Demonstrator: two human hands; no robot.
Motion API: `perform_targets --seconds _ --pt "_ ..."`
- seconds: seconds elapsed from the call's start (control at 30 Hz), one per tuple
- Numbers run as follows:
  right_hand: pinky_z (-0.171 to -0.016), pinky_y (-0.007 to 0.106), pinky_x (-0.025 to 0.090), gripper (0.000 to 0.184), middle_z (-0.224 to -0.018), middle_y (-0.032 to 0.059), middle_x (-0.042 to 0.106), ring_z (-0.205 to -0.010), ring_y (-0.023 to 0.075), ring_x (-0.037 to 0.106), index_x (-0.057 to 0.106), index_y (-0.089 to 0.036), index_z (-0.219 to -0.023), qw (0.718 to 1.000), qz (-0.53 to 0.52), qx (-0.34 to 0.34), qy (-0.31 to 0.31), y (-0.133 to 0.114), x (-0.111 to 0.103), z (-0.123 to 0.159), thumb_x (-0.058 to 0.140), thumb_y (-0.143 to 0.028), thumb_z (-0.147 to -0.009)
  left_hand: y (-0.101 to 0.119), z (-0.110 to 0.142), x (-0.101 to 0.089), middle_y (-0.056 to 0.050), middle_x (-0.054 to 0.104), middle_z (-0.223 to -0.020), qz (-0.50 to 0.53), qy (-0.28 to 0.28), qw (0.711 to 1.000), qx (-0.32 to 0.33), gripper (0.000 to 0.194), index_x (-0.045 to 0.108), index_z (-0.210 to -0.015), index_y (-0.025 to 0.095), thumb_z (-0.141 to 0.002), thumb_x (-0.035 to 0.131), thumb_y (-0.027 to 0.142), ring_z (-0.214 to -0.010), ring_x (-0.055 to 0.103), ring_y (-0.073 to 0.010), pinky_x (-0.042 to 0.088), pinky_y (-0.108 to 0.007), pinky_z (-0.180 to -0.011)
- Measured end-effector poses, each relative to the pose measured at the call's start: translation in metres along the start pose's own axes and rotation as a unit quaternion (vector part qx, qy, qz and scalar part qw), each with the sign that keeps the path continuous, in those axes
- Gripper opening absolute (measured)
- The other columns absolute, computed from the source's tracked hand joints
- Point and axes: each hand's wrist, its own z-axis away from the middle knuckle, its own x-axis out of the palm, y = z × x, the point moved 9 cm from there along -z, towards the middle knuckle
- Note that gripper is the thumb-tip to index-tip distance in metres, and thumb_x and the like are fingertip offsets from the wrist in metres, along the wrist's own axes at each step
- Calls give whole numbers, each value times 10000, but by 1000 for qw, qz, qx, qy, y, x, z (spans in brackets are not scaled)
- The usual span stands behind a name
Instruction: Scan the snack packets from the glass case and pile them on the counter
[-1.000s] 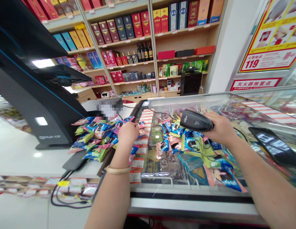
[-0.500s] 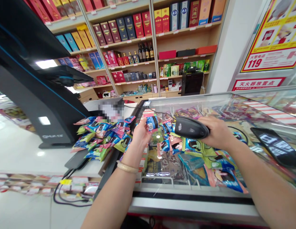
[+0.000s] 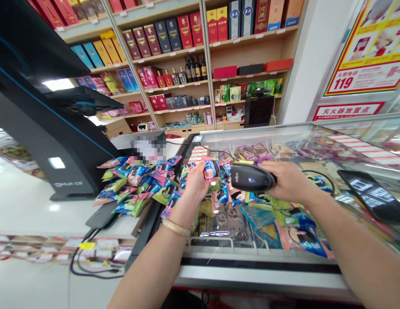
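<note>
My left hand (image 3: 196, 182) pinches a small blue-and-pink snack packet (image 3: 212, 170) by its edge, over the glass top of a chest freezer (image 3: 264, 273). Wrapped round the handle of a black barcode scanner (image 3: 251, 177) is my right hand (image 3: 285, 180). The scanner's head points left, a short way from the packet. Beneath and around it, more packets (image 3: 303, 238) in blue, green and pink lie spread on the glass. To the left, a heap of similar packets (image 3: 135, 182) lies on the white counter (image 3: 58, 219) and spills toward the freezer's edge.
A dark checkout terminal (image 3: 71, 159) rises at the left, with a black box (image 3: 102, 214) and cables in front. At the right a phone (image 3: 372, 195) lies on the freezer. Shelves of boxes and bottles (image 3: 195, 68) line the back wall.
My left hand has moved slightly right with the packet, which now appears turned and closer to the scanner. The scanner has shifted a little left. The view has tilted slightly.
</note>
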Motion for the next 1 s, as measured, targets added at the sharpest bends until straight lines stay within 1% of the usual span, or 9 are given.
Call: perform_targets --seconds 0.2,0.3,0.37,0.43,0.53,0.6,0.77,0.87,1.0 --pt "-629 290 434 114 -784 42 713 -711 201 660 680 -224 -845 999 5 8 35 8 -5 3 658 -312 -775 -2 -2 0 2 692 -655 -25 -17 999 17 159 670 -744 137 -882 636 209 -554 638 -112 563 -251 -641" --pt "-671 308 468 153 -836 60 734 -772 230 682 701 -228 -880 996 16 30 77 22 -16 7 662 -296 -749 4 3 3 -27 777 -819 -104 -36 988 105 154 760 -855 158 -894 651 260 -782 730 -155 580 -307 -850" --pt "-680 316 478 147 -828 61 728 -772 237 683 701 -225 -872 993 21 45 104 33 -23 11 655 -303 -757 6 10 10 -50 806 -1027 -189 -60 963 181 165 801 -951 189 -889 659 243 -1051 730 -193 515 -342 -1042" --pt "-670 320 479 150 -820 62 722 -757 238 682 701 -217 -874 990 26 61 128 43 -28 14 648 -316 -774 -2 18 19 -64 779 -1195 -292 -94 927 217 222 813 -1036 215 -892 645 221 -1244 660 -220 431 -372 -1158" --pt "-681 331 491 199 -853 72 734 -770 249 693 716 -203 -917 986 34 78 146 51 -31 17 651 -335 -782 -21 25 29 -75 716 -1342 -402 -123 880 219 306 788 -1161 235 -909 614 230 -1353 589 -240 381 -403 -1208" --pt "-688 335 499 216 -861 75 741 -786 256 702 724 -203 -924 984 44 85 149 53 -30 17 660 -349 -779 -29 28 33 -86 688 -1388 -424 -131 869 221 345 763 -1222 224 -931 579 245 -1379 567 -246 372 -410 -1216" --pt "-701 335 511 245 -937 80 770 -847 272 726 737 -212 -950 980 73 89 163 55 -32 19 671 -342 -753 -45 24 48 -115 705 -1356 -432 -124 864 227 365 763 -1221 188 -958 519 255 -1374 569 -260 381 -428 -1212" --pt "-676 337 495 245 -917 84 768 -830 277 724 738 -210 -948 979 88 93 160 59 -31 20 661 -338 -753 -54 17 61 -120 708 -1350 -436 -121 862 229 365 772 -1196 177 -960 505 251 -1340 598 -261 400 -419 -1198" --pt "-655 330 476 250 -864 76 754 -794 269 712 738 -216 -944 978 101 96 155 64 -29 21 664 -359 -752 -63 6 73 -96 697 -1376 -416 -117 877 209 376 760 -1211 191 -956 489 240 -1340 602 -241 395 -397 -1201"
